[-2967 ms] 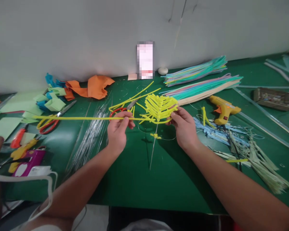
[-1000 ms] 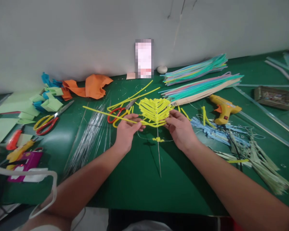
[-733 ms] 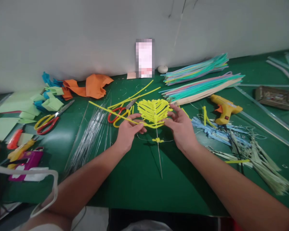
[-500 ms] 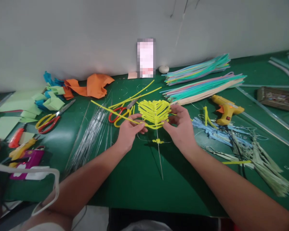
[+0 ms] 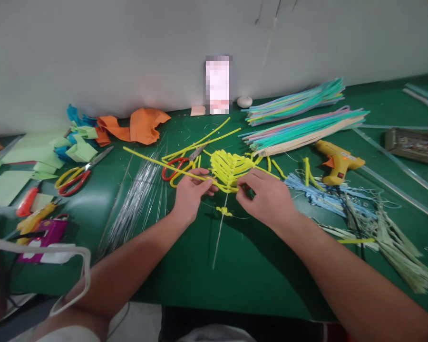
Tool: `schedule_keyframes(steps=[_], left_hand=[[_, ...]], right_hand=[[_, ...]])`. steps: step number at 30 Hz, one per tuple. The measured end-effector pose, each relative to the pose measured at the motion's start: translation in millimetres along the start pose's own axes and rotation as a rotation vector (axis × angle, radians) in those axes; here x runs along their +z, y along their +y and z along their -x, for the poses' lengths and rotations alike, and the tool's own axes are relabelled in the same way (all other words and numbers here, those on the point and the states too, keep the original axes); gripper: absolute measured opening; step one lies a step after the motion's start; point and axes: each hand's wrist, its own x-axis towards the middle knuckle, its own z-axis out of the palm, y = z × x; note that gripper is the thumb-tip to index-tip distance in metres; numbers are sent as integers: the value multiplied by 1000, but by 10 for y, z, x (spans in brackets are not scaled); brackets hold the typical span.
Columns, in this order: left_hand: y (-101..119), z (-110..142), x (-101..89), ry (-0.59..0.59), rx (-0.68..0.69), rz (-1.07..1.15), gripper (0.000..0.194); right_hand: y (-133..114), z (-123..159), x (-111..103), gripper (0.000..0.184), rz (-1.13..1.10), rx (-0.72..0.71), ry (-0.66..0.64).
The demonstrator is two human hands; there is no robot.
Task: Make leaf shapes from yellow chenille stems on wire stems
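Note:
A leaf shape of yellow pipe cleaners [image 5: 228,165] is held between my hands, on a thin wire stem [image 5: 217,240] that slants down towards me. My left hand [image 5: 190,194] is closed in a pinch on a long yellow pipe cleaner [image 5: 151,161] at the leaf's lower left edge; its free end sticks out to the left. My right hand [image 5: 267,192] pinches the leaf's lower right edge, its fingertips partly hidden. A small yellow knot [image 5: 224,211] sits on the stem below the leaf. Red-handled scissors [image 5: 178,170] lie just behind my left hand.
Bundles of coloured pipe cleaners [image 5: 299,130] lie at the back right, near a yellow glue gun [image 5: 337,164]. Thin wires [image 5: 135,204] spread left of my hands. Further left are another pair of scissors [image 5: 76,178] and a purple box [image 5: 52,232]. A phone [image 5: 218,85] leans on the wall.
My right hand has turned over the leaf's lower right edge, its fingers closer together. The leaf has tilted, and the stem's lower end has swung to the left.

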Motion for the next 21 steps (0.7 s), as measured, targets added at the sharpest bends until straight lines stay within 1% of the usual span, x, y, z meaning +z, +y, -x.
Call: schedule_keyframes(steps=[5, 8, 14, 18, 21], left_hand=[[-11, -3, 2, -10, 1, -63, 30], [-1, 0, 14, -20, -1, -96, 30], [15, 2, 20, -28, -16, -109, 30], [15, 1, 19, -36, -10, -110, 29], [15, 7, 21, -54, -11, -133, 34]], right_hand=[[-14, -2, -36, 8, 23, 14, -224], [-40, -13, -80, 9, 56, 2, -312], [-76, -13, -132, 12, 81, -26, -393], [-35, -15, -106, 13, 48, -33, -404], [32, -25, -64, 14, 0, 5, -401]])
